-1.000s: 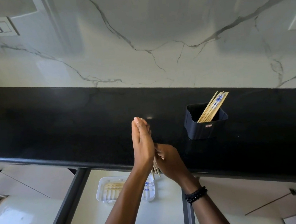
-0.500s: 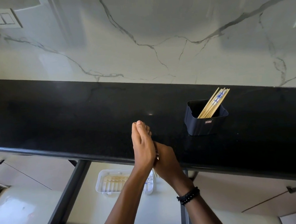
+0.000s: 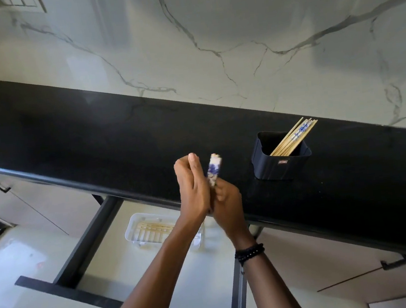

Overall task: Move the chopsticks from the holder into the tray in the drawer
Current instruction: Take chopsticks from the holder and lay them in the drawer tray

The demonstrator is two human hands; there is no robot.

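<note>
White ribbed plastic tray (image 3: 139,225) in open drawer (image 3: 68,288), pale chopsticks (image 3: 154,227) lying flat inside. Left hand (image 3: 192,185) pressed flat against blue-and-white patterned held chopsticks (image 3: 214,167), upright; right hand (image 3: 227,202) closed around them lower down, beaded bracelet (image 3: 249,252) at wrist. Glossy black counter (image 3: 95,145). Square dark holder (image 3: 281,157), small unreadable label, bamboo sticks (image 3: 292,136) leaning right.
</note>
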